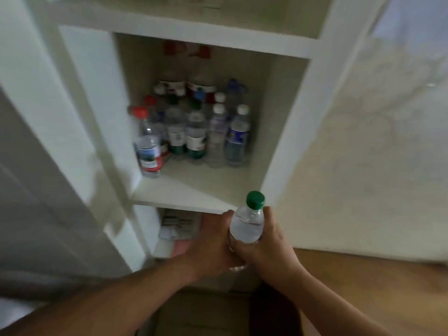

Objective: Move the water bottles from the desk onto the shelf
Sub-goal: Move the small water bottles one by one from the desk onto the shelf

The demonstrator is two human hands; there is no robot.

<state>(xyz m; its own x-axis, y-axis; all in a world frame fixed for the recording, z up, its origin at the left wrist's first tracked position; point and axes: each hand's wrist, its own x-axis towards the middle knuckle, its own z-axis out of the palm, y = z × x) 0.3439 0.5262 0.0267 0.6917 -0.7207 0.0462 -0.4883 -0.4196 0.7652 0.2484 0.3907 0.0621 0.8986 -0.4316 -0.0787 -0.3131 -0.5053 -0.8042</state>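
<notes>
A clear water bottle with a green cap (247, 224) stands upright just below the front edge of the white shelf compartment (194, 195). My right hand (269, 248) is wrapped around its lower body. My left hand (211, 243) presses against the bottle's left side and also holds it. Inside the compartment stand several water bottles (194, 132) with red, green, blue and white caps, packed toward the back and left. The front part of the shelf floor is bare.
A lower compartment holds papers or packets (179, 226). A white cabinet side panel (80, 105) rises on the left, a pale wall (375, 154) on the right. A wooden desk surface (375, 287) lies at lower right.
</notes>
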